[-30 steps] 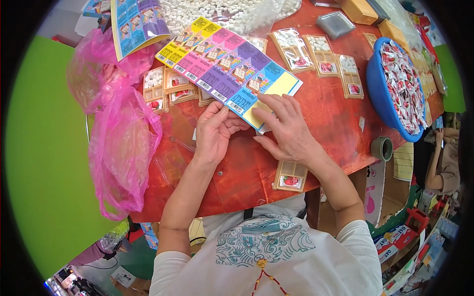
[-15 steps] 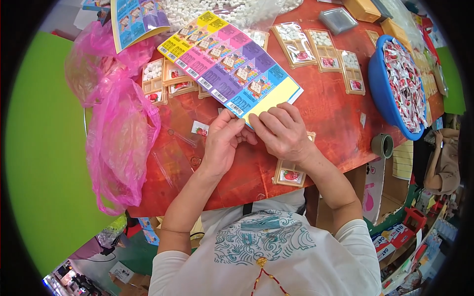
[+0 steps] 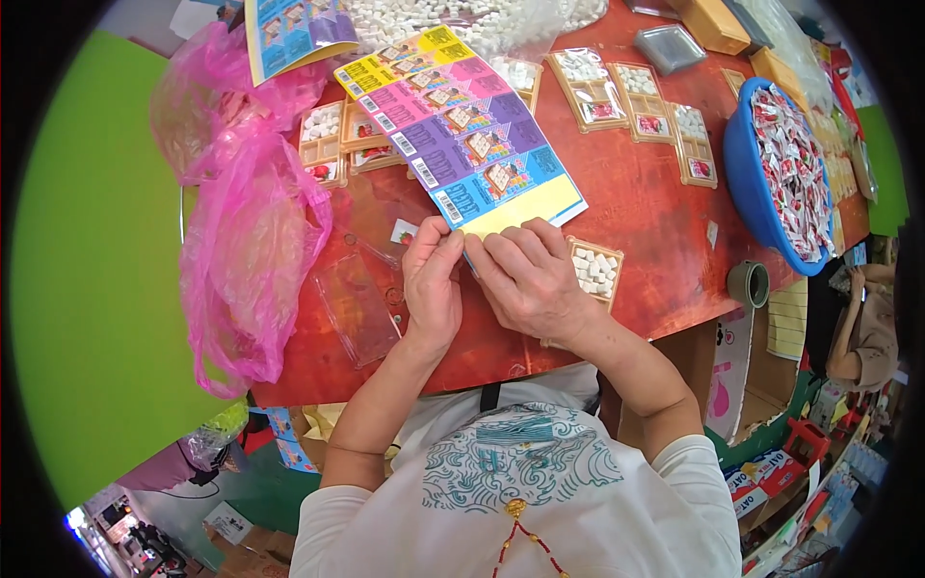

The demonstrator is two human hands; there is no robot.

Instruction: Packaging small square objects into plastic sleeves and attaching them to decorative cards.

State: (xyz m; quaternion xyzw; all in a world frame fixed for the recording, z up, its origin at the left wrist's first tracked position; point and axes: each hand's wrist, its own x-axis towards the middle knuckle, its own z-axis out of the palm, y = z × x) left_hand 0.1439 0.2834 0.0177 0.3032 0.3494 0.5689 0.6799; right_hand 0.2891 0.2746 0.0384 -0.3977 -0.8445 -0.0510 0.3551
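A large printed sticker sheet (image 3: 482,144) in yellow, pink, purple and blue bands slopes away over the table. My left hand (image 3: 434,289) pinches its near left corner between thumb and fingers. Beside it, my right hand (image 3: 525,279) has its fingers curled over the near edge, by a plain pale yellow strip. Partly beneath my right hand and wrist lies a tan compartment tray (image 3: 595,270) of small white pieces. A clear plastic lid (image 3: 356,313) rests on the table left of my left hand, near a small strawberry-printed packet (image 3: 404,231).
Crumpled pink plastic bags (image 3: 255,241) lie at the left. Several filled trays (image 3: 590,91) stand farther back, before a heap of white pieces (image 3: 462,19). A blue basin (image 3: 747,183) of small packets and a tape roll (image 3: 748,283) sit at the right edge.
Both hands have shifted slightly left along with the sheet's near edge. White pieces in the tray by my right hand now show; its strawberry packet has become hidden. The view has tilted a little.
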